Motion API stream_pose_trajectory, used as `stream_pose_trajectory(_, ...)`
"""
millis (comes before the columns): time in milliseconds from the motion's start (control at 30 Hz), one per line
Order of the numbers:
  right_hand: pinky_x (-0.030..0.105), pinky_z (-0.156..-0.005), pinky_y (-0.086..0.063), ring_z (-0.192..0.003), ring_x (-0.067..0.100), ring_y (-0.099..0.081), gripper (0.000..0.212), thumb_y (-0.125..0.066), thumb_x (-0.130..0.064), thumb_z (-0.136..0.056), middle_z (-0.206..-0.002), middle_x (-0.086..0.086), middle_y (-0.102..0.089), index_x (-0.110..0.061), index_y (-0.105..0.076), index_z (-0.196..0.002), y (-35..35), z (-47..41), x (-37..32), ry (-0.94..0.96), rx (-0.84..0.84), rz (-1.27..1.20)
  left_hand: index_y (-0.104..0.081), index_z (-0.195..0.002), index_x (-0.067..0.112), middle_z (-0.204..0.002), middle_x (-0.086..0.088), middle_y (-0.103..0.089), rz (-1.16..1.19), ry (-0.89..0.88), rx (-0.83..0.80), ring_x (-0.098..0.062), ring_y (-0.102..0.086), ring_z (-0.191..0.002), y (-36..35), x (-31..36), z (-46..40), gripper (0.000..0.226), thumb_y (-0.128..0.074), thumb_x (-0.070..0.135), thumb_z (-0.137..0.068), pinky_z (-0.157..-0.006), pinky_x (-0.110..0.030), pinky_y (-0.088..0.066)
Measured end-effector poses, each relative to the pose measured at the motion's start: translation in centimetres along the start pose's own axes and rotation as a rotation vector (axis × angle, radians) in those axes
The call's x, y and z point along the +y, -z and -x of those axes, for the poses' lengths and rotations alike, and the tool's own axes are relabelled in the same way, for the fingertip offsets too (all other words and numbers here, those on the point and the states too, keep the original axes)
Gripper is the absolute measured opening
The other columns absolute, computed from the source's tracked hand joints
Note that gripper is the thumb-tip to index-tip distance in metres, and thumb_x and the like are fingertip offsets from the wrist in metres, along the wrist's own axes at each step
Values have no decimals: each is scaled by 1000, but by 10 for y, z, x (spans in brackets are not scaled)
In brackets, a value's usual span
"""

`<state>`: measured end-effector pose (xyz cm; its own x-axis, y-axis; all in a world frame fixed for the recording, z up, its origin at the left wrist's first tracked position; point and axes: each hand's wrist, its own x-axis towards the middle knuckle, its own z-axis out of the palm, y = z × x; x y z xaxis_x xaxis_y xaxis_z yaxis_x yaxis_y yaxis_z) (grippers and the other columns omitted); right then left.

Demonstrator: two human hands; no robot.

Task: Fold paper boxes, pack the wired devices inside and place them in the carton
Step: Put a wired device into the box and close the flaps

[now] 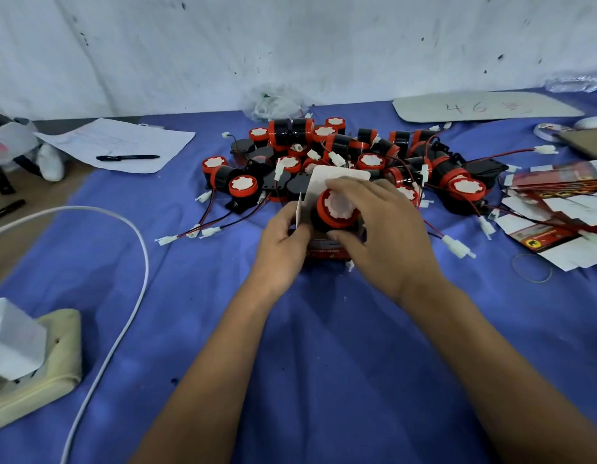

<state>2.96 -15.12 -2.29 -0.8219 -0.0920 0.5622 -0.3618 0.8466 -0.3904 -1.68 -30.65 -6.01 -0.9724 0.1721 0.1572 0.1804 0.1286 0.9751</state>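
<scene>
At the centre of the frame, a person's right hand point(384, 226) curls its fingers and thumb around a red-and-black wired device point(335, 211), its white-capped face turned up, seated in the open top of a small red paper box point(327, 251). The left hand point(283, 241) pinches the box's left side flap, steadying the box on the blue cloth point(324, 346) that covers the table; a white top flap point(334, 177) stands up behind the device.

Just beyond the hands, in the upper middle of the frame, lies a heap of identical devices point(350, 155), their red and black wires ending in white connectors that trail across the cloth. At the right edge sits a stack of flat, unfolded boxes point(558, 202), a rubber band point(532, 267) lying loose below it. A cardboard sheet point(484, 107) marked by hand rests at the upper right.

At the upper left, a black pen point(127, 158) lies on a sheet of paper point(123, 144). A white cable point(130, 296) loops down the left side, past a cream-coloured pouch point(53, 363) in the lower left corner.
</scene>
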Motion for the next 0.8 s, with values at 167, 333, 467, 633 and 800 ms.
stream_pose_trajectory(167,27,-104,-46,-120,20,-53,56,-72,-1,-86,-136,2,-49,-17,-60,-139,-5,2,-2,-19,-94,-43,-66,-115,9,-114,-21,-68,156,53,-35,-33,-64,-105,-3,7,4,41,-49,16,-78,-95,-53,-52)
stream_pose_trajectory(333,35,-104,-44,-123,23,-52,42,-62,1,-89,-131,-2,-65,-19,-72,-125,-7,1,-5,54,-190,145,-67,-111,22,-104,3,-73,52,65,89,-17,-69,-100,-15,1,0,23,-59,32,-93,-88,-41,-59)
stream_pose_trajectory(467,45,-100,-45,-120,27,-52,30,-62,-21,-94,-124,2,-66,-19,-70,-124,6,-1,-1,-16,-33,295,-67,-108,20,-105,-5,-73,1,49,159,-28,-68,-103,-13,-4,-4,16,-58,10,-100,-95,-52,-55)
stream_pose_trajectory(633,40,-79,-43,-94,28,-63,29,-52,-50,-99,-94,-1,-69,-25,-68,-104,32,-7,12,-283,-148,490,-67,-105,23,-102,-2,-73,-26,55,182,-22,-67,-100,-9,-4,-5,13,-61,13,-99,-93,-46,-56)
stream_pose_trajectory(800,34,-63,-42,-83,30,-61,11,-56,-24,-98,-91,4,-69,-21,-67,-99,24,-12,-9,-282,-103,422,-68,-104,23,-98,0,-74,-18,44,162,-22,-69,-97,-8,-3,-4,11,-65,19,-94,-89,-45,-58)
